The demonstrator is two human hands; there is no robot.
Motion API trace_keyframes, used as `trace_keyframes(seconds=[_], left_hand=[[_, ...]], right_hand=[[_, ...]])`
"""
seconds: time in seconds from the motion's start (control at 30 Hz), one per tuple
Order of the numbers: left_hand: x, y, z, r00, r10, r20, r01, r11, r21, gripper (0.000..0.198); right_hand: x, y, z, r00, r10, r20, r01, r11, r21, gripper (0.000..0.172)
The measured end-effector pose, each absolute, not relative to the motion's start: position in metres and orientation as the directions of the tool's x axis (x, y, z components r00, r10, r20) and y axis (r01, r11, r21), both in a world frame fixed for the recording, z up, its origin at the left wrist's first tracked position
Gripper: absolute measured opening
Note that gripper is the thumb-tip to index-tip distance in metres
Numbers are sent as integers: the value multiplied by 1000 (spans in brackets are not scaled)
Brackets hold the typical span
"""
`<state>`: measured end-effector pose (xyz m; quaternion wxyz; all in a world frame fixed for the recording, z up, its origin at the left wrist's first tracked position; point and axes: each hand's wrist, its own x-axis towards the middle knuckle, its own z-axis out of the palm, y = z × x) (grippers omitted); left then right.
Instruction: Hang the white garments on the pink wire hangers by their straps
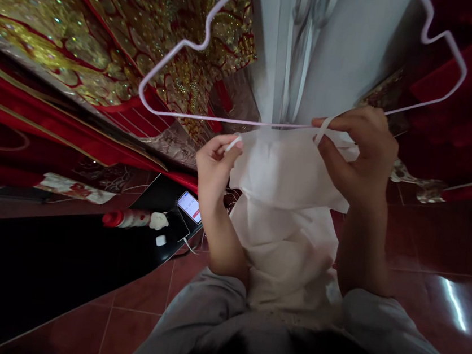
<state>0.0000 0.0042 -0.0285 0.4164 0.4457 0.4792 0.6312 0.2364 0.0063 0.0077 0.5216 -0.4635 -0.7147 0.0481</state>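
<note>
My left hand (215,166) and right hand (364,157) each pinch a strap of the white garment (288,171). The hanger (208,119) bar runs nine-to-three, at twelve o'clock, closest to my right fingers (331,122).

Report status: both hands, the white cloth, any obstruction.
Left hand pinches one strap of the white garment. Right hand grips the other strap at the white hanger bar. No obstruction seen.
</note>
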Motion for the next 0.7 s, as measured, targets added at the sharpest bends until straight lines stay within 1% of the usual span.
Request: trace_keyframes(seconds=[0.07, 0.13, 0.2, 0.27, 0.3, 0.37, 0.4, 0.43, 0.5, 0.53, 0.6, 0.63, 0.7], left_hand=[[-13, 5, -32, -331, 938, 102, -106, -144, 984, 15], [-24, 5, -30, -381, 921, 86, -257, -194, 947, 18], [-34, 4, -23, -404, 909, 108, -438, -296, 849, 20], [-42, 4, -12, -426, 897, 116, -586, -372, 720, 17], [-45, 5, -5, -453, 885, 105, -626, -400, 669, 23], [-47, 8, 7, -516, 853, 75, -646, -445, 621, 39], [-47, 10, 13, -551, 831, 76, -618, -468, 632, 43], [-46, 12, 18, -577, 810, 101, -560, -482, 674, 44], [-42, 16, 25, -582, 787, 205, -392, -492, 777, 40], [-40, 18, 28, -578, 769, 273, -293, -508, 810, 39], [-35, 21, 34, -574, 712, 403, -122, -562, 818, 41], [-34, 22, 37, -569, 687, 452, -79, -593, 801, 43], [-35, 24, 41, -544, 671, 504, -80, -639, 765, 46]], right_hand=[[241, 7, 8, -29, 707, 706, 613, 571, -546, 16], [245, 7, 8, -30, 710, 703, 621, 565, -544, 17], [248, 8, 7, -31, 713, 701, 629, 559, -540, 19], [250, 8, 7, -43, 707, 706, 626, 569, -533, 20], [251, 8, 7, -47, 704, 709, 622, 576, -530, 20], [251, 8, 7, -49, 702, 711, 616, 581, -532, 19], [251, 8, 8, -48, 705, 707, 616, 578, -535, 19], [252, 8, 8, -47, 712, 701, 618, 572, -539, 19], [252, 9, 8, -42, 723, 689, 627, 556, -545, 18], [252, 9, 8, -38, 723, 690, 632, 552, -544, 17], [253, 10, 7, -30, 699, 715, 635, 566, -526, 15], [253, 11, 6, -30, 679, 733, 632, 581, -513, 14], [253, 12, 5, -31, 660, 751, 628, 597, -499, 13]])
